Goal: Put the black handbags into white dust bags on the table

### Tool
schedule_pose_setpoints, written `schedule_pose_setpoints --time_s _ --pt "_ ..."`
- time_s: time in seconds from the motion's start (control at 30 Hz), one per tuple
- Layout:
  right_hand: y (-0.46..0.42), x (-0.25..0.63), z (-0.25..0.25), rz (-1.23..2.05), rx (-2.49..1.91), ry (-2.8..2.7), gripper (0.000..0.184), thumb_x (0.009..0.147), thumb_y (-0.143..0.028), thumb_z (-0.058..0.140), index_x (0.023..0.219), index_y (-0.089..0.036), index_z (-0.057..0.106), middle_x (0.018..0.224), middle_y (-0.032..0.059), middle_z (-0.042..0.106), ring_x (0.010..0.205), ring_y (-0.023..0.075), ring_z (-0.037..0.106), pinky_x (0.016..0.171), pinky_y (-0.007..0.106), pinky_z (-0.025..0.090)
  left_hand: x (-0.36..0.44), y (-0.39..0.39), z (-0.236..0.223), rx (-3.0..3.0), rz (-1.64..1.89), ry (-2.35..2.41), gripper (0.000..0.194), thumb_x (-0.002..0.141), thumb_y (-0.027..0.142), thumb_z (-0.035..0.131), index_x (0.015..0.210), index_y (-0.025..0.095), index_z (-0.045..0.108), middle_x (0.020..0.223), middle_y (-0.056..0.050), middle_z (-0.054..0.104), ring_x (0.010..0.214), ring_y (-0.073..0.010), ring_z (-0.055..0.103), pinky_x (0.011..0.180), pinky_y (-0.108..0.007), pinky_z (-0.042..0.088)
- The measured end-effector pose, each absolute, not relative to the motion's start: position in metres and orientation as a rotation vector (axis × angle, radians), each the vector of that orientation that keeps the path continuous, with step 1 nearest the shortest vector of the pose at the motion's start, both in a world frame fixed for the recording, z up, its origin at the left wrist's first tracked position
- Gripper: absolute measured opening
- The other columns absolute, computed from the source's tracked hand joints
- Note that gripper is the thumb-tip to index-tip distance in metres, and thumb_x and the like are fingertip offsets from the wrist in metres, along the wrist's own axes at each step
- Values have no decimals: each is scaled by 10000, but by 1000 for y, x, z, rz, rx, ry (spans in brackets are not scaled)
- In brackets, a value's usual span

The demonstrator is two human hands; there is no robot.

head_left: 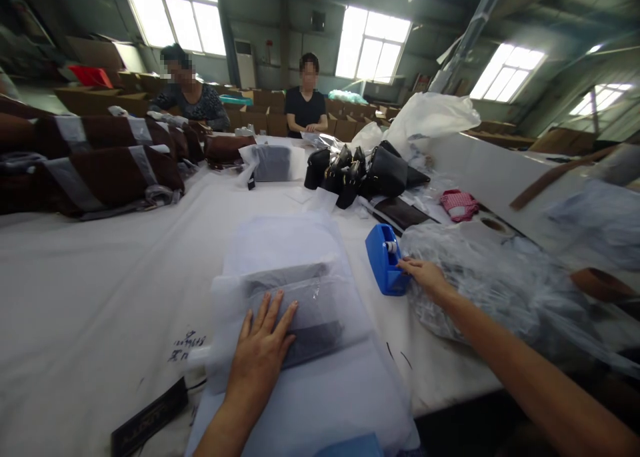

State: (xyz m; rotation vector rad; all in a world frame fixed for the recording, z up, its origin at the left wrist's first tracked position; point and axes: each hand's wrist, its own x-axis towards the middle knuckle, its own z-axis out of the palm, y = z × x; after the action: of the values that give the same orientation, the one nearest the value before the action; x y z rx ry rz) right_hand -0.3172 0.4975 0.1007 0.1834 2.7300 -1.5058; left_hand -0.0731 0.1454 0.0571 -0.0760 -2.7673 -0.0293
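Note:
My left hand [260,350] lies flat with spread fingers on a dark, flat item [315,310] wrapped in translucent white sheeting. The wrapped item rests on a stack of translucent sheets [345,390] on the table. To the right stands a blue tape dispenser [383,260] with a small roll in it. My right hand [423,275] is at the dispenser's right side, its fingers pinched together by the roll. Whatever is between those fingertips is too small to make out. A black tag [150,417] lies left of my left forearm.
Crumpled clear plastic [480,283] lies beside my right arm. Black handbags [385,170] stand at the back, and brown wrapped bags [115,180] line the far left. A checked red cloth [459,205] lies on the right. Two people [306,103] are across the table.

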Motion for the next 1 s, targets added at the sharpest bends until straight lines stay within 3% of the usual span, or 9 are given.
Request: schedule_pose_setpoints --time_s 0.1,0.33,0.43,0.57,0.7,0.87,1.0 --pt "489 -312 100 -1661 232 2717 306 647 -431 749 736 -138 739 1212 168 653 1045 295 646 858 378 540 -72 147 61 -51 -50 -2767 537 908 227 549 1423 304 420 1537 -63 316 1403 -308 322 1035 -519 441" --pt "483 -253 119 -2117 215 2630 322 653 -433 796 847 -178 761 1264 99 637 1176 279 579 1057 404 428 -71 149 63 -55 -107 -2754 516 914 232 542 1414 296 434 1535 -68 322 1404 -313 318 1040 -529 434" --pt "482 -226 107 -2178 333 2450 350 647 -445 803 873 -182 758 1084 94 720 1075 267 642 1000 403 495 -72 148 62 -54 -95 -2770 522 914 242 544 1421 289 426 1540 -66 310 1409 -315 306 1044 -533 427" --pt "487 -215 75 -2206 430 2212 357 610 -459 828 801 -169 745 858 86 746 815 229 708 800 359 607 -72 147 61 -60 -103 -2779 527 913 241 544 1424 289 423 1543 -69 303 1414 -315 296 1053 -537 415" --pt "502 -231 58 -1982 445 2416 394 596 -494 819 791 -159 745 765 72 737 635 187 675 658 319 597 -72 147 63 -61 -97 -2796 537 916 251 542 1435 287 405 1553 -68 278 1420 -317 281 1057 -533 410" --pt "523 -252 75 -1395 215 2762 385 702 -532 687 827 -175 756 764 62 744 661 226 683 680 347 550 -72 147 64 -65 -87 -2804 525 920 254 533 1430 287 414 1557 -67 268 1419 -318 284 1047 -536 412" --pt "537 -253 90 -929 -43 2978 310 796 -436 571 860 -200 762 750 45 742 692 234 684 696 352 521 -73 146 63 -72 -109 -2791 512 922 265 526 1424 283 426 1557 -60 269 1422 -321 276 1048 -539 407"
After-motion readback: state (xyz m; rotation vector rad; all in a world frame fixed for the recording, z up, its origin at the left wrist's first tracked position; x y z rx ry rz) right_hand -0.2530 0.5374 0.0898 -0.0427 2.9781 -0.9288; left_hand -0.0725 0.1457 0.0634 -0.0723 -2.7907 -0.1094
